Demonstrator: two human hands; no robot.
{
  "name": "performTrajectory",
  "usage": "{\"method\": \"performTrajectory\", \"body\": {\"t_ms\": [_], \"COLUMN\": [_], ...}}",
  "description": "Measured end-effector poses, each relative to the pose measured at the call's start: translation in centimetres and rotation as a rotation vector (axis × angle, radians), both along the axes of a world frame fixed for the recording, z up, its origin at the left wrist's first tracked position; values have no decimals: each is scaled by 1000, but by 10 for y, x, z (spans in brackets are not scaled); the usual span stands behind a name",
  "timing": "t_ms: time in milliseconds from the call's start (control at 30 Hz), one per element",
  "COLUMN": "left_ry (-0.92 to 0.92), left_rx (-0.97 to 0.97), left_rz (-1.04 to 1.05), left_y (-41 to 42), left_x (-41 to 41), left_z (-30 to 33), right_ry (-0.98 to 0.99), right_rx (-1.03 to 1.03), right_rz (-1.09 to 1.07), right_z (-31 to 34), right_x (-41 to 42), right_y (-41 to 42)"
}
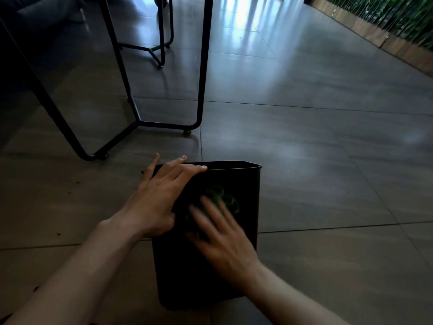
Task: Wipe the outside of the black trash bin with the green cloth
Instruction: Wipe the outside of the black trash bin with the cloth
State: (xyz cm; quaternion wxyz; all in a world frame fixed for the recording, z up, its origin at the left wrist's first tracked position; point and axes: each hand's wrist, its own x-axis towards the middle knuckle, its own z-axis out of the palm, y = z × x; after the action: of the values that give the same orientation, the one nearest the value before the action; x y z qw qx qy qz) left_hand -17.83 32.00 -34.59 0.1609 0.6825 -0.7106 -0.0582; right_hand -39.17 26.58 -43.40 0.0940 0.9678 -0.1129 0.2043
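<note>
The black trash bin (243, 184) lies tipped on the tiled floor in the lower middle of the head view, its open rim pointing away from me. My left hand (159, 198) rests flat on the bin's upper left side near the rim, fingers spread, steadying it. My right hand (222, 235) presses the green cloth (222, 195) against the bin's top face. The hand is motion-blurred. The cloth shows as a dark green crumpled patch past the fingertips, mostly hidden under the hand.
Black metal table legs (199, 90) stand on the floor just beyond the bin to the left, with a stool frame (161, 43) farther back. A wooden planter edge with green plants (386, 26) runs along the upper right. Grey floor tiles (328, 160) stretch to the right.
</note>
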Motion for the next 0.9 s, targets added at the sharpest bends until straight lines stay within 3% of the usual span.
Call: {"method": "performTrajectory", "body": {"t_ms": [133, 300, 367, 467, 633, 700, 833, 900], "left_ry": [24, 22, 26, 20, 36, 37, 38, 41], "left_rx": [6, 11, 6, -11, -5, 7, 13, 7], "left_rz": [-11, -4, -4, -2, -19, -2, 11, 2], "left_y": [1, 1, 1, 0, 1, 0, -1, -1], "left_x": [0, -1, -3, -3, -1, 1, 2, 1], "left_z": [0, 2, 2, 2, 0, 0, 0, 0], "right_ry": [218, -154, -206, -86, 164, 129, -187, -213], "right_rx": [-73, 135, 152, 36, -57, -13, 213, 217], "right_rz": [141, -247, -323, -142, 110, 23, -349, -348], "right_z": [-31, 9, 27, 14, -27, -17, 23, 26], "right_x": [-57, -41, -11, 1, -52, -57, -19, -3], "right_y": [23, -15, -27, -16, 17, 4, -18, -16]}}
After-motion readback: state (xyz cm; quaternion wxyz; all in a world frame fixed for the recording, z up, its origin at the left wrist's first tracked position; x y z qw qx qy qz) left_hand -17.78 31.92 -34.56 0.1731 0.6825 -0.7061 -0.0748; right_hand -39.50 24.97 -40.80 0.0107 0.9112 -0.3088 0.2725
